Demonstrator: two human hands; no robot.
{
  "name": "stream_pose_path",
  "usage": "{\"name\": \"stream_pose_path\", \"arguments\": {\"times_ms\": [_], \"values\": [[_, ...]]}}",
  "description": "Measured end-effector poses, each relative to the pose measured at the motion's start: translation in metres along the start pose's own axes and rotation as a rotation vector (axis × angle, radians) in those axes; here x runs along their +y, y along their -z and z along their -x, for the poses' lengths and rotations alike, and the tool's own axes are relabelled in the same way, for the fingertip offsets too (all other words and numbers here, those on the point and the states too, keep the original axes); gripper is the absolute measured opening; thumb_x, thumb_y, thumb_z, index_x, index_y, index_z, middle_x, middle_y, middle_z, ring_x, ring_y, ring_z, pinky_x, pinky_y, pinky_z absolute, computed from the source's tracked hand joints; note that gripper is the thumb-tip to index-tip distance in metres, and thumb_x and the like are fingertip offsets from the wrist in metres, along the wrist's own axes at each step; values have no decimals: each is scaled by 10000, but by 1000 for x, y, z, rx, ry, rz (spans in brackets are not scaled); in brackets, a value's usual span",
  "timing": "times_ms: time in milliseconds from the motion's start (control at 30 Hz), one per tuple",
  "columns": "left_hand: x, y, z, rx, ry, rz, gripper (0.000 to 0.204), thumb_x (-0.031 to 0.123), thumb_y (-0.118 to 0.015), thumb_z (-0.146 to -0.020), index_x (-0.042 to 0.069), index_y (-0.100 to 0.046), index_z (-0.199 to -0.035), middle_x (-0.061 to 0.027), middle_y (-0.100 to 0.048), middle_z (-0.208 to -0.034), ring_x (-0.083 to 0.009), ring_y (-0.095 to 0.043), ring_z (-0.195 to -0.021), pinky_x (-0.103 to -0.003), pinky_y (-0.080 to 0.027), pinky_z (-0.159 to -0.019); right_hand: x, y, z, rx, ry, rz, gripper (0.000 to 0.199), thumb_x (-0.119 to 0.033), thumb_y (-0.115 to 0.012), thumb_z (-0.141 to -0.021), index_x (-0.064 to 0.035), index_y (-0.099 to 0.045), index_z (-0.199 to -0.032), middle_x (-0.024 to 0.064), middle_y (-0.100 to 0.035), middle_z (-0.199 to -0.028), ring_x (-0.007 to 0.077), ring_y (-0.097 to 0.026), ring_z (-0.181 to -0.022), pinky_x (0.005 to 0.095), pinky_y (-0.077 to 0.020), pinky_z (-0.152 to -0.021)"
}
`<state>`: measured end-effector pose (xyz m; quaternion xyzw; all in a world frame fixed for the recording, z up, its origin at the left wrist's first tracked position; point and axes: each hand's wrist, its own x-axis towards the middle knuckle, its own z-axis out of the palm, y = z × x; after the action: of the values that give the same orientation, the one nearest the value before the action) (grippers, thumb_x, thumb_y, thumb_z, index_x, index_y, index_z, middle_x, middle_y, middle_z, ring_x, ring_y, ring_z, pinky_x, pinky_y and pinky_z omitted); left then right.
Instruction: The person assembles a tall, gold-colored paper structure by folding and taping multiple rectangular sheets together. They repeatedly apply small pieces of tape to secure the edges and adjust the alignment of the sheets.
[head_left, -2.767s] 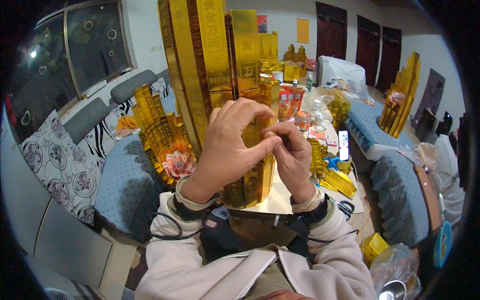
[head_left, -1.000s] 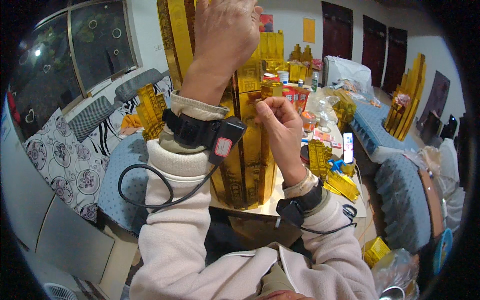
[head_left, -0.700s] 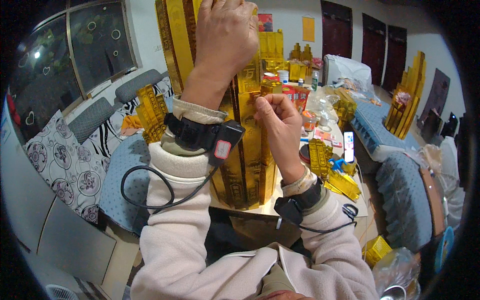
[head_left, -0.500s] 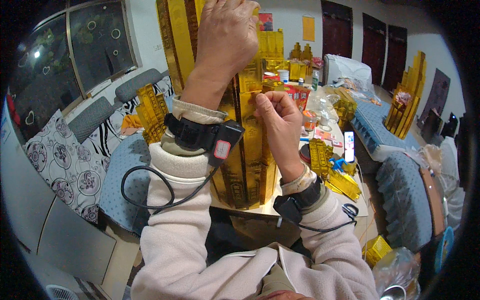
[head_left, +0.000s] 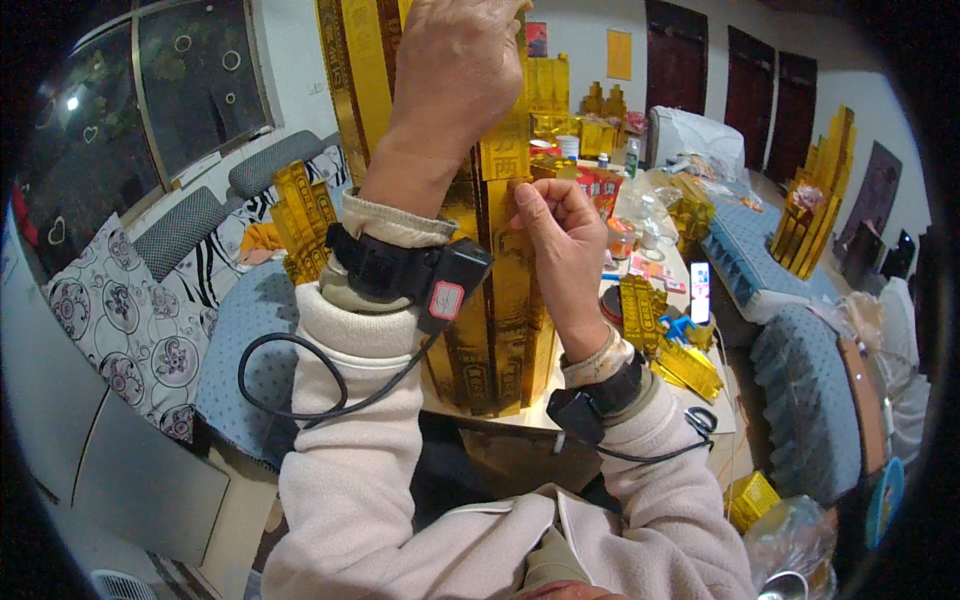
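A tall tower of folded gold foil paper (head_left: 475, 375) stands upright on the table before me. My left hand (head_left: 460, 70) is high against its upper part, fingers curled closed. The fingertips are turned away, so what they grip is hidden. A gold foil strip (head_left: 503, 155) runs down the tower's face from beneath that hand. Lower down on the right, my right hand (head_left: 565, 225) pinches thumb and forefinger together at the right edge of the tower's foil paper, near the strip's lower end. The other right fingers are curled in.
On the table's right lie folded gold pieces (head_left: 685, 365), a blue object (head_left: 678, 328), a lit phone (head_left: 700, 292) and black-handled scissors (head_left: 700, 422). More gold towers stand on the left sofa (head_left: 235, 330) and the right-hand bed (head_left: 760, 260). Plastic bags (head_left: 795, 545) lie on the floor.
My left hand has shifted slightly right and down. The strip below it now catches more light. The right hand keeps its pinch in nearly the same place.
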<state>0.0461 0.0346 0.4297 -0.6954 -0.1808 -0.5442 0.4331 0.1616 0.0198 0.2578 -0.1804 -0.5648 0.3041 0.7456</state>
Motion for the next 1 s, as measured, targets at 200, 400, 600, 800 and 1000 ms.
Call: {"name": "stream_pose_path", "arguments": {"times_ms": [200,400,600,800,1000], "values": [[1,2,0,6,-11,-39,227,34,-594,-902,-16,-722,-1082,-170,-653,-989,-360,-629,-1056,-479,-396,-1153,3,-2,1,0,15,-34,169,-186,-703,-1026,-24,-656,-1035,-16,-656,-895,48,-609,-772,186,-484,-710],[2,2,-1,14,-17,-57,220,41,-621,-900,-16,-735,-1079,-160,-655,-984,-351,-628,-1053,-473,-406,-1137,2,-4,1,4,8,-50,173,-192,-703,-1027,-26,-657,-1040,-17,-661,-899,46,-608,-781,185,-486,-711],[2,0,-4,33,2,-51,189,58,-650,-903,-2,-758,-1046,-159,-658,-962,-364,-626,-1041,-478,-422,-1111,1,-6,3,17,14,-33,180,-199,-700,-1028,-25,-657,-1040,-6,-674,-903,45,-622,-786,198,-523,-700],[5,-3,-6,56,40,-29,158,34,-680,-879,14,-772,-1006,-166,-676,-952,-376,-635,-1040,-487,-450,-1071,3,-7,1,32,37,-25,185,-199,-698,-1027,-20,-650,-1018,4,-683,-893,50,-642,-785,210,-563,-686],[7,-5,-7,82,45,-20,152,11,-677,-865,9,-770,-985,-171,-698,-931,-375,-658,-1011,-485,-457,-1090,2,-7,-1,58,22,15,191,-197,-703,-1025,-12,-664,-1000,9,-696,-873,57,-641,-778,204,-520,-696]]}}
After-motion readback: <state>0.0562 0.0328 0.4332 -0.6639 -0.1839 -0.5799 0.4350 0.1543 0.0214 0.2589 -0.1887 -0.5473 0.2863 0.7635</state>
